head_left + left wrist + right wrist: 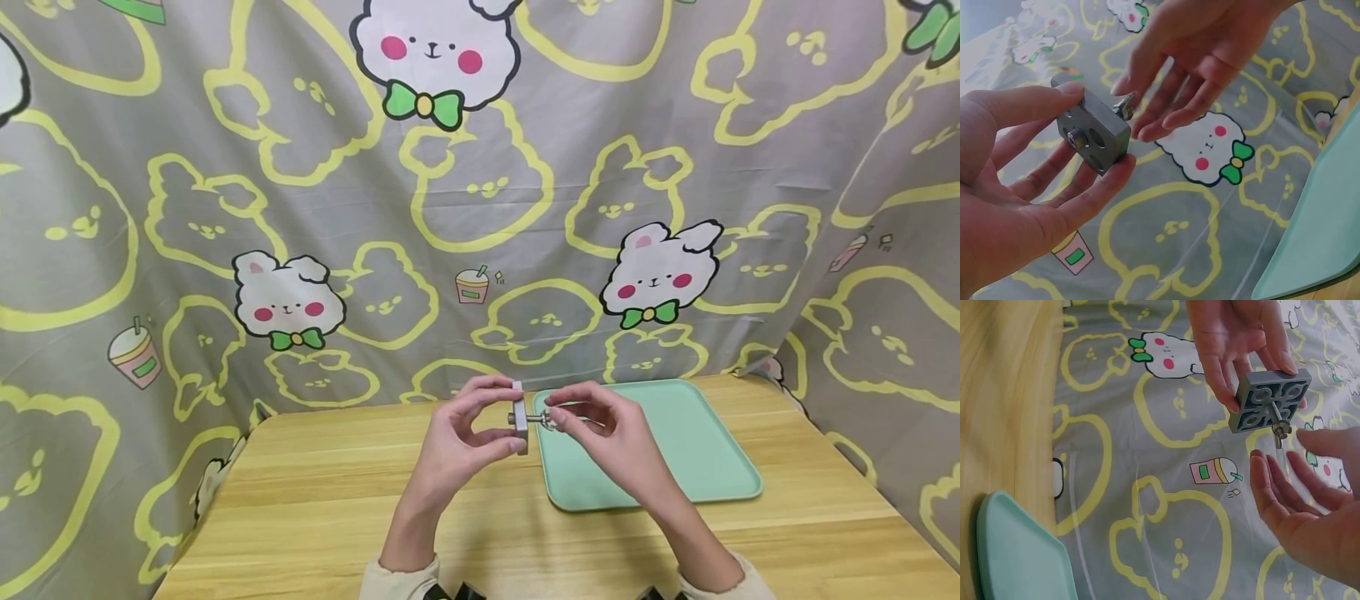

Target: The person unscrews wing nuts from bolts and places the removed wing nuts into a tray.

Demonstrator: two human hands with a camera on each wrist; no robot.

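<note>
My left hand grips a grey square block by its edges, thumb on one side and fingers on the other. Several round holes pierce the block, and its other face is ribbed. A metal bolt runs through one hole, its head on the left-hand side. On the bolt's threaded end sits a small metal wing nut, clear of the block. Around it hover the thumb and loosely bent fingers of my right hand; in the right wrist view they look slightly apart from the nut.
A mint-green tray lies on the wooden table, to the right and behind the hands. Grey cloth with rabbit drawings hangs at the back and both sides.
</note>
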